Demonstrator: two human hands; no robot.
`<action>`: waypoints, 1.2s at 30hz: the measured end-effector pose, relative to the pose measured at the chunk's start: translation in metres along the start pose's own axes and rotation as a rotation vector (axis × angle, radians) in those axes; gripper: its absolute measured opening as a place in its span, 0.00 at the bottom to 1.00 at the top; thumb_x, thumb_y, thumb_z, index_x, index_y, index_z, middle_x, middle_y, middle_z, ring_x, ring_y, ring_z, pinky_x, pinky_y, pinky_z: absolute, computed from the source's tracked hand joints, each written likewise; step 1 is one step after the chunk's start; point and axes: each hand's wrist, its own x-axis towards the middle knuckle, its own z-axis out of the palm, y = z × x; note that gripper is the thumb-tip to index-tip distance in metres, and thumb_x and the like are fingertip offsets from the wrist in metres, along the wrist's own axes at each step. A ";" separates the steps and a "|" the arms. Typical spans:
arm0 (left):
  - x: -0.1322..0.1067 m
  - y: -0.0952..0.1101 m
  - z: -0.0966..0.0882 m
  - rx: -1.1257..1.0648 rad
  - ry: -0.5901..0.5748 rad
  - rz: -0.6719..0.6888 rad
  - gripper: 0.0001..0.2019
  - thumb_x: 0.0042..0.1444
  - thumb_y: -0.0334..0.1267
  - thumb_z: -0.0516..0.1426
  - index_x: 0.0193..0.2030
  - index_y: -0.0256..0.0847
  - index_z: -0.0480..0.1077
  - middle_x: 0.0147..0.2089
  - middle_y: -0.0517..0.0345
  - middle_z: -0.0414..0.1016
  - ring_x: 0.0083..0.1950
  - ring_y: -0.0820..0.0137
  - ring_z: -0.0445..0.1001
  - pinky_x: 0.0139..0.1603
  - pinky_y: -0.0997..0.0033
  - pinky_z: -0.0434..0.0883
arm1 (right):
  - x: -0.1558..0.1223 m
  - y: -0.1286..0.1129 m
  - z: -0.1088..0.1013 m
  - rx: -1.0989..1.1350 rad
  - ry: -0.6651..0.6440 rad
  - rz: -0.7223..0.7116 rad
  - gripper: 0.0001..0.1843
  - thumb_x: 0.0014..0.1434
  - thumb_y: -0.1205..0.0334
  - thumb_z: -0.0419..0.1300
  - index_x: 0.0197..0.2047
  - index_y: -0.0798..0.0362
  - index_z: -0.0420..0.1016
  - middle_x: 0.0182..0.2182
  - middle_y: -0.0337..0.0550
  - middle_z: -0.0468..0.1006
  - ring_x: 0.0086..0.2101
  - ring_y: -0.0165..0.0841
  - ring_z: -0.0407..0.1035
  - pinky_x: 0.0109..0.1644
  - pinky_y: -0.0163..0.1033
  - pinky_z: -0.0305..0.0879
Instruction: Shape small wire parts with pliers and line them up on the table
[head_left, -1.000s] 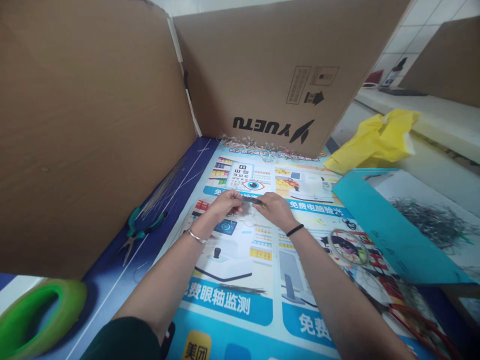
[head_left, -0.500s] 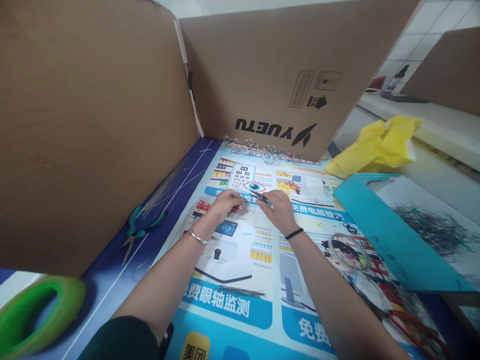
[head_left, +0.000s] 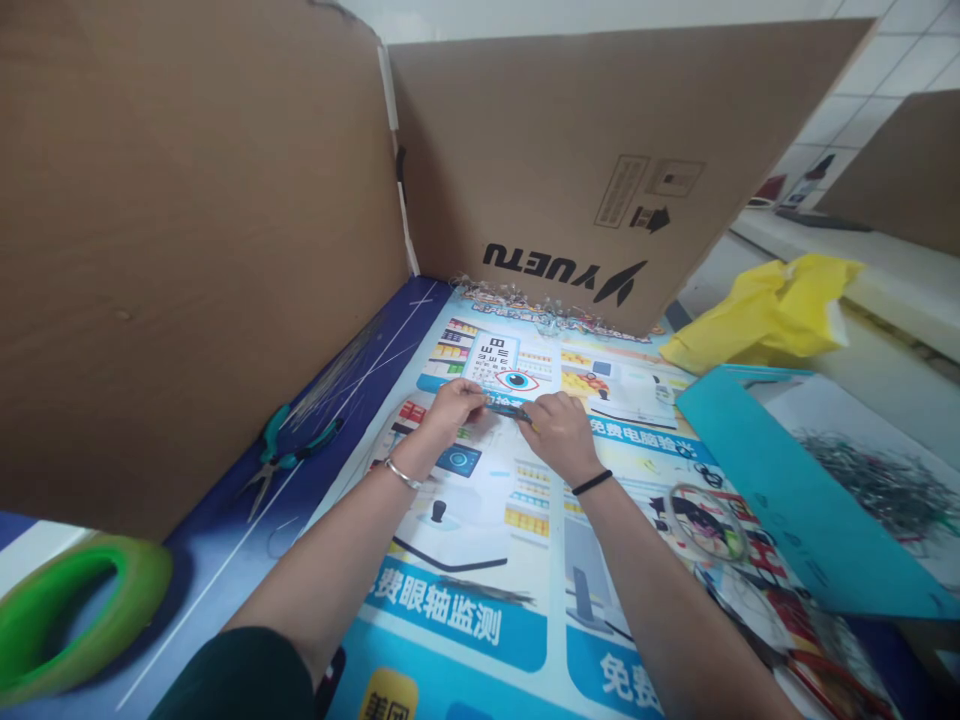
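Pliers [head_left: 506, 409]: this slim, dark pair is lying nearly level between the two hands, over the middle of the worktop [head_left: 202, 560], its nose pointing left.
Right hand [head_left: 562, 430]: the grip is wrapping round the handles, the back of the hand facing up; a black band is circling the wrist.
Left hand [head_left: 456, 405]: thumb and fingertips are pressing together right by the nose; whatever they may be pinching is too fine for me to make out. A silver bracelet is circling this wrist.
Printed sheet [head_left: 469, 515]: it is covering much of the surface, and a thin dark bundle of strands [head_left: 484, 590] is lying on it between the forearms.
Left side: teal-handled cutters [head_left: 281, 458] are lying just beside loose wires [head_left: 322, 385], and a green tape roll [head_left: 146, 590] is sitting nearer.
Right side: a blue tray [head_left: 795, 520] is holding a wire tangle [head_left: 877, 480]; a pale coil [head_left: 670, 510] is lying to its left, a red-handled tool [head_left: 832, 680] nearer, crumpled yellow plastic [head_left: 765, 310] farther off.
Cardboard: one panel [head_left: 195, 250] is standing along the left, another [head_left: 585, 130] across the far side, wire scraps [head_left: 551, 312] lining its foot.
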 end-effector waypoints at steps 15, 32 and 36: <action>-0.001 -0.002 0.002 0.054 -0.066 0.000 0.10 0.42 0.29 0.60 0.29 0.38 0.62 0.19 0.65 0.68 0.18 0.77 0.66 0.19 0.80 0.62 | 0.001 -0.002 -0.001 -0.138 -0.074 0.024 0.09 0.57 0.59 0.54 0.34 0.53 0.73 0.29 0.45 0.70 0.36 0.37 0.56 0.40 0.42 0.45; -0.004 -0.002 0.003 0.111 -0.142 0.029 0.06 0.44 0.26 0.56 0.28 0.37 0.63 0.17 0.66 0.66 0.18 0.78 0.66 0.20 0.80 0.62 | 0.003 0.003 -0.003 -0.146 -0.069 -0.066 0.08 0.59 0.61 0.53 0.35 0.52 0.73 0.29 0.43 0.70 0.35 0.35 0.55 0.39 0.42 0.44; -0.003 -0.004 0.002 0.124 -0.154 0.042 0.07 0.43 0.27 0.58 0.28 0.38 0.63 0.16 0.66 0.65 0.17 0.77 0.65 0.20 0.80 0.62 | 0.002 0.004 -0.003 -0.144 -0.081 -0.069 0.08 0.59 0.62 0.53 0.33 0.52 0.72 0.28 0.43 0.69 0.34 0.35 0.55 0.39 0.42 0.44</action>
